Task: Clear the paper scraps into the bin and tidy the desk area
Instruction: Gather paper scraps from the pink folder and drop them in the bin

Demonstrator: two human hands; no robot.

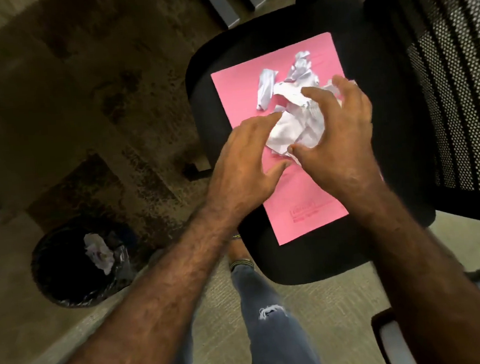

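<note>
A pile of crumpled white paper scraps (pixel 295 127) lies on a pink folder (pixel 307 202) on the seat of a black office chair (pixel 304 263). My left hand (pixel 246 164) comes at the pile from the left, fingers stretched out and touching its edge. From the right, my right hand (pixel 342 138) arches over the pile with spread, slightly bent fingers. Two more scraps (pixel 265 88) lie further back on the folder. The black bin (pixel 74 263) stands on the floor at the lower left, with crumpled paper inside.
The chair's mesh backrest (pixel 451 90) rises at the right. My leg in torn jeans (pixel 271 324) stands between bin and chair. Dark stained carpet (pixel 81 108) spreads to the left, and grey furniture legs (pixel 217 3) stand at the top.
</note>
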